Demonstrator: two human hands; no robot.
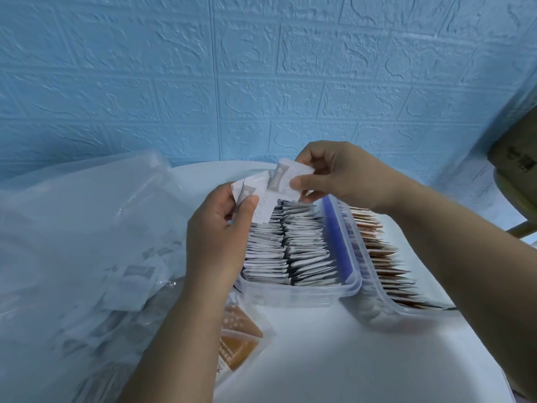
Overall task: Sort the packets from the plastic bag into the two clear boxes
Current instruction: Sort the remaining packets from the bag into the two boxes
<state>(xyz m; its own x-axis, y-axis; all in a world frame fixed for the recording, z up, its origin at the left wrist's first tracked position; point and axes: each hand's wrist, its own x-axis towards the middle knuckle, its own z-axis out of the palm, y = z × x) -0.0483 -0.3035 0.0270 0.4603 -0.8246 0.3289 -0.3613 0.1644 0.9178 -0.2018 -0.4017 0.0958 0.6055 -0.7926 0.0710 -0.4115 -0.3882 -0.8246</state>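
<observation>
The fingers (305, 181) of the right hand (340, 175) are curled in, thumb and forefinger pinching a single white packet (286, 177) by its edge. At seven o'clock from it, touching it, the left hand (218, 237) has its fingers wrapped round a small fan of white packets (257, 199), thumb pressed on top. Both hands hover over the far end of the left clear box (293, 292), whose two rows of white packets stand on edge, packed close. At three o'clock of that box, touching it, the right clear box (377, 295) holds a row of brown packets (377, 251), and the right forearm crosses above it. The plastic bag (87, 228) slumps at nine o'clock on the worktop (348, 359), more packets showing through it, with brown ones (238, 335) at its mouth at seven o'clock.

To my eye the rows are the trouble: they are so tight that a packet pushed in carelessly may buckle its neighbours or lie flat on top. The fan in the left hand is loosely spread, so peeling one away could let others slide out. A dropped forearm might also nudge the brown box.
</observation>
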